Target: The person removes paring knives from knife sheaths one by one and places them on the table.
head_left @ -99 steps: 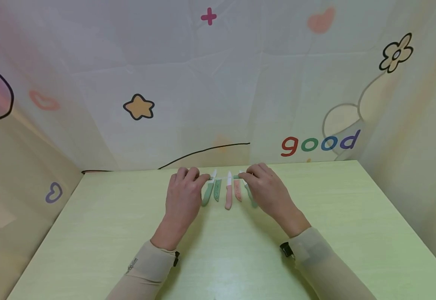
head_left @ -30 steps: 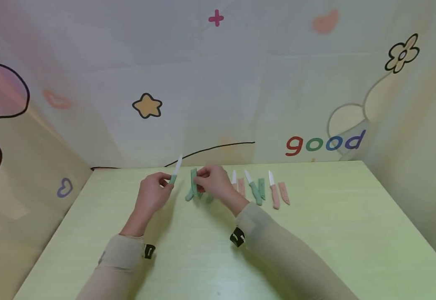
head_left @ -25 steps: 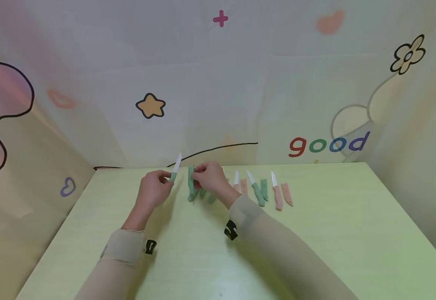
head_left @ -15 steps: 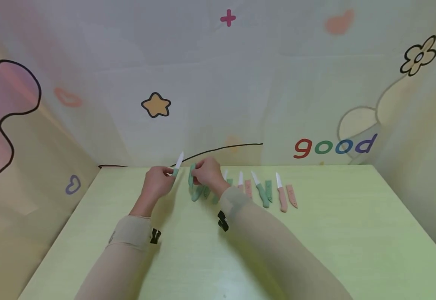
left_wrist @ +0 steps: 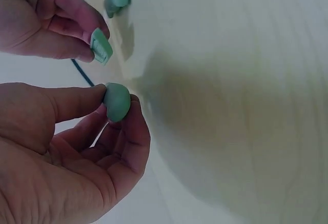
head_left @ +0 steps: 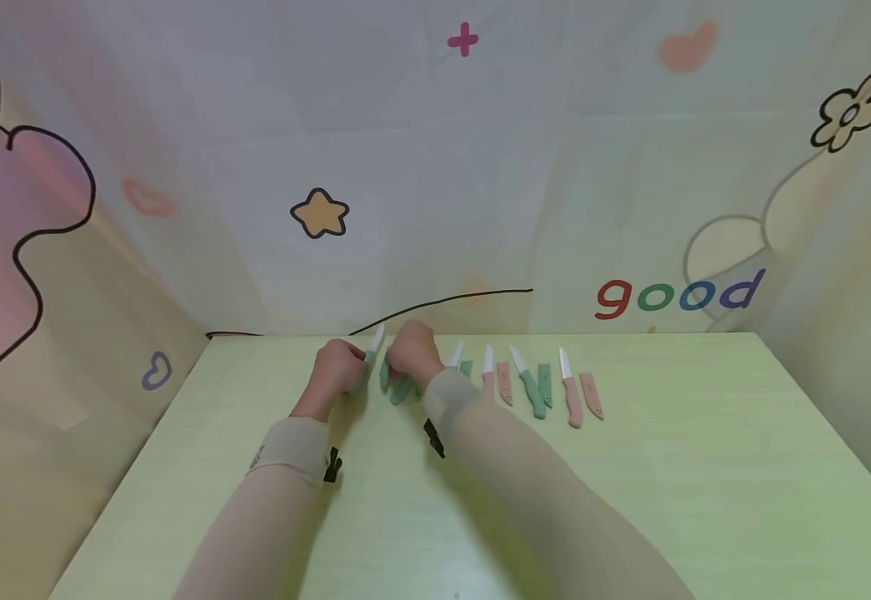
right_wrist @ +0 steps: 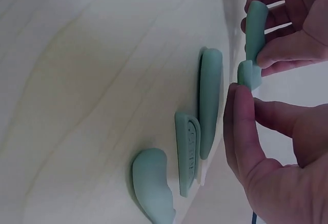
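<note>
My left hand (head_left: 339,367) pinches a small green-handled knife (head_left: 377,337), its white blade pointing up and away. In the left wrist view the rounded end of the knife's handle (left_wrist: 118,102) shows between thumb and fingers. Close on its right, my right hand (head_left: 414,350) pinches a green knife sheath (head_left: 385,373) between thumb and fingertips. The right wrist view has the sheath (right_wrist: 245,74) overlapping the green handle (right_wrist: 256,26) in the picture; whether they touch I cannot tell. Both are held above the table. The knife's blade is hidden in both wrist views.
Right of my hands lies a row of knives and sheaths: a green knife (head_left: 532,392) beside a green sheath (head_left: 545,385), and a pink knife (head_left: 573,400) beside a pink sheath (head_left: 592,395). My right forearm partly covers others. A patterned curtain (head_left: 435,167) backs the table (head_left: 705,467).
Both hands have moved from mid-row to its left end. My right hand has carried the sheath left, and my left hand has lowered the knife. The head view has shifted left.
</note>
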